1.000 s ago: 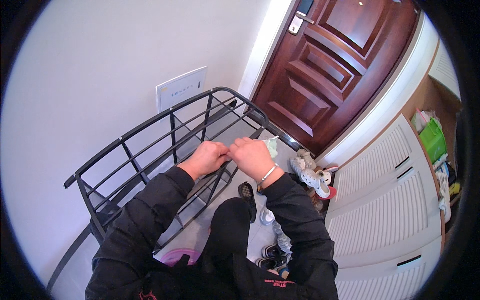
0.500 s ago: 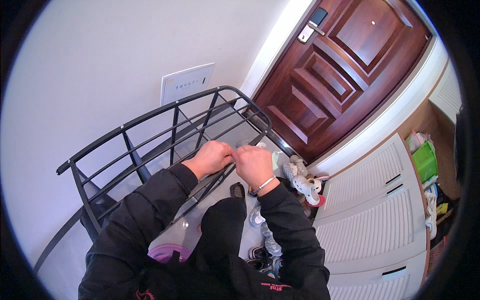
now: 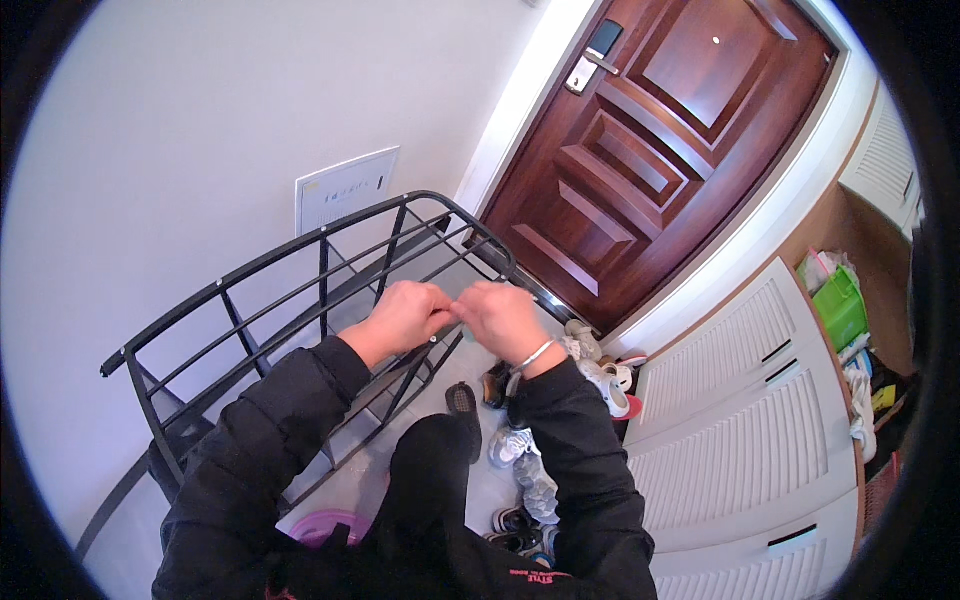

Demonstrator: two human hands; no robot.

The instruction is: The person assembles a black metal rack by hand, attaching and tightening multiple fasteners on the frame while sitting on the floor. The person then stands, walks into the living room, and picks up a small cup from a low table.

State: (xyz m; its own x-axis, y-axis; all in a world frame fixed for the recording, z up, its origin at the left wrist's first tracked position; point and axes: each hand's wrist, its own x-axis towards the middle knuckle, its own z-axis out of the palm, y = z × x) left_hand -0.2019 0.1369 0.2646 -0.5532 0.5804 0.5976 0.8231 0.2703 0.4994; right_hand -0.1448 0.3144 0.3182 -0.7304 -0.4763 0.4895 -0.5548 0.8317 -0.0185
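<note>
A black metal rack [image 3: 222,284] with long parallel bars stands along the white wall. Above its right part my two hands meet, fingertips close together. My left hand [image 3: 402,318] is closed in a pinch. Against it, my right hand [image 3: 500,318], with a silver bracelet [image 3: 537,357] on the wrist, also has its fingers pressed together. Whatever is between the fingers is too small or hidden to make out. My hands cover part of the rack's bars.
A brown door [image 3: 640,160] is ahead at the right. Several shoes [image 3: 512,446] lie on the floor beside a white louvred cabinet [image 3: 735,440]. A green bin [image 3: 840,308] sits on the cabinet's shelf. A pink round basin [image 3: 322,525] is near my leg.
The view has shifted, so the rack and door appear further left. My hands stay together at the fingertips; the right hand has tilted so its fingers point more toward the left one.
</note>
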